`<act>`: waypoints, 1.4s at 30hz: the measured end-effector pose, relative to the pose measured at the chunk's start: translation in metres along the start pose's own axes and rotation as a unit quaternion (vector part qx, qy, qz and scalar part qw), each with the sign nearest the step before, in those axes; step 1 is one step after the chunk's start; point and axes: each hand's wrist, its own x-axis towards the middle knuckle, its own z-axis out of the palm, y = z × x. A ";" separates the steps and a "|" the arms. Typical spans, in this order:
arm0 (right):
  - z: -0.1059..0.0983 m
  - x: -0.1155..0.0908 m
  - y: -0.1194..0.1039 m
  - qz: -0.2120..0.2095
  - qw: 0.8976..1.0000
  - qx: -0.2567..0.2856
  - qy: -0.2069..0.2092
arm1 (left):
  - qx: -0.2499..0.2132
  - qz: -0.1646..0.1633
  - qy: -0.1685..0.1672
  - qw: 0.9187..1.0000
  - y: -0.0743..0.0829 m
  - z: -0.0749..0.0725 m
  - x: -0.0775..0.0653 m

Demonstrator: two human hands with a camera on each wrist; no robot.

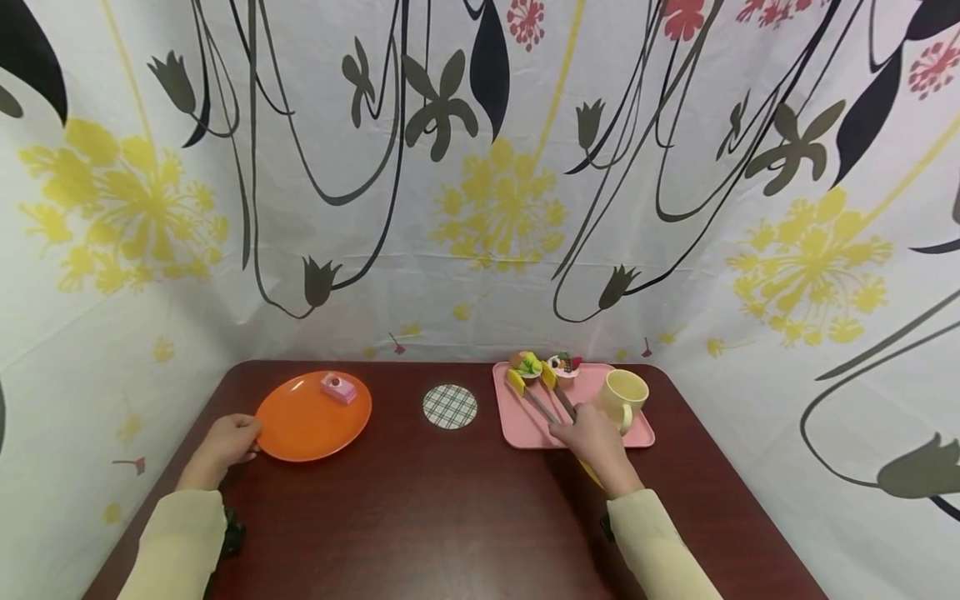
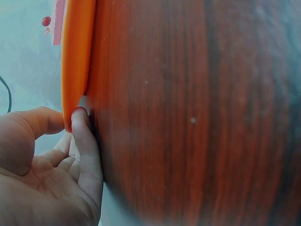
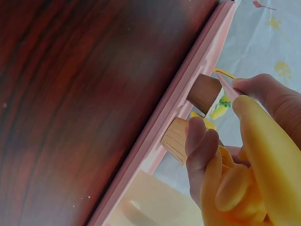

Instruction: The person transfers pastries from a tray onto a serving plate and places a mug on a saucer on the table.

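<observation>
At the left, my left hand [image 1: 225, 442] pinches the near-left rim of an orange plate [image 1: 300, 433]; in the left wrist view the thumb and fingers [image 2: 87, 146] meet at its edge. A small pink cake slice [image 1: 339, 388] sits toward the plate's far side. My right hand [image 1: 594, 437] grips yellow-tipped tongs [image 1: 538, 407] above a pink tray [image 1: 517, 429]. The tong tips stand apart, on either side of a brown-cup cupcake [image 3: 205, 94] with green and yellow topping. Beside it is a second cupcake [image 1: 564, 368] with white topping and berries.
A pale yellow mug [image 1: 626, 396] stands on the tray's right part, close to my right hand. A round checked coaster [image 1: 450, 407] lies between plate and tray on the dark wooden table [image 1: 420, 517]. Flower-printed cloth [image 1: 360, 292] hangs behind and beside the table.
</observation>
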 end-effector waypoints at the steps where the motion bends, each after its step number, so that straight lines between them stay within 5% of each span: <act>1: 0.000 0.001 0.000 0.000 1.000 -0.002 0.000 | -0.001 0.001 0.000 1.000 0.001 0.000 0.000; 20: -0.008 0.014 -0.012 0.014 1.000 -0.008 0.000 | 0.003 0.012 0.013 1.000 0.009 0.006 0.000; 31: 0.009 0.010 -0.003 0.012 1.000 0.019 -0.006 | 0.002 0.014 0.002 1.000 -0.007 0.005 -0.003; 42: 0.006 0.012 -0.002 -0.003 0.999 0.030 0.013 | -0.002 0.015 0.011 1.000 -0.002 0.004 -0.001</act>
